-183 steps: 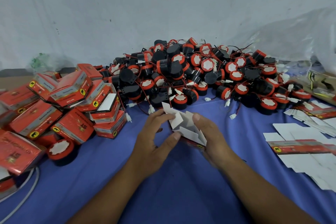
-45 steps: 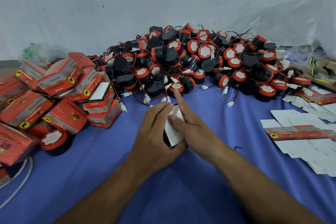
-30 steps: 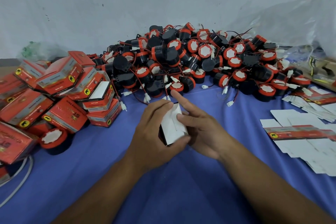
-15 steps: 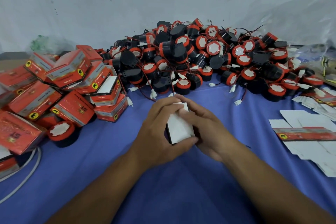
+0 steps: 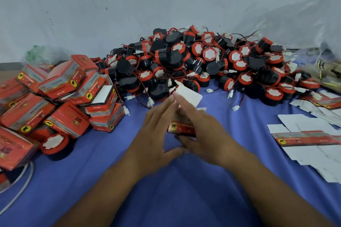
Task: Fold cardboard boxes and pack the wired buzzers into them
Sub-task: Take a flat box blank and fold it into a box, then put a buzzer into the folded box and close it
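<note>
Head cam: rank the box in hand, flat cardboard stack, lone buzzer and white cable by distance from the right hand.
1. box: centre, held by the right hand.
2. flat cardboard stack: on the right.
3. lone buzzer: on the left.
4. white cable: far left edge.

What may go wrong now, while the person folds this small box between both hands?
1. The white flap of the small box stands open; the right hand might crease it if it pushes askew.
2. White connectors from the buzzer pile lie just behind the box and might snag in the flap.
</note>
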